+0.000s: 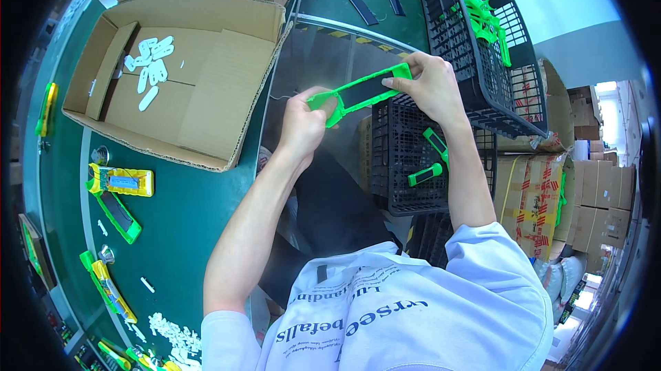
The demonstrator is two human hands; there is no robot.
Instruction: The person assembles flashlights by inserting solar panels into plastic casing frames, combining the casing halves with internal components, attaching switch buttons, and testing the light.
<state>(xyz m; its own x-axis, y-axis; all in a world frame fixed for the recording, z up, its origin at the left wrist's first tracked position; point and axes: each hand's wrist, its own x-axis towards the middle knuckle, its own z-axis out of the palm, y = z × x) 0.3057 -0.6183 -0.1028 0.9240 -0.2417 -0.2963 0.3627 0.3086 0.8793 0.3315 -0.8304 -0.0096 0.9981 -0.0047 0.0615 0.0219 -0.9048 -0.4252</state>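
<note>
Both my hands hold a bright green plastic housing (354,107) with a dark rectangular panel (368,91) set in it. My left hand (303,122) grips its wider, rounded end, thumb on top. At the other end my right hand (434,87) pinches the frame, with the thumb at the dark panel. The piece is tilted, its right end farther off than its left. Below it, a black plastic crate (399,188) contains similar green pieces (425,175).
A cardboard box (213,71) with white plastic parts (148,61) stands on the green table (186,213) at left. Yellow-green lamp bodies (131,182) and a heap of small white pieces (175,336) lie nearer. Another black crate (509,89) with green parts stands at upper right.
</note>
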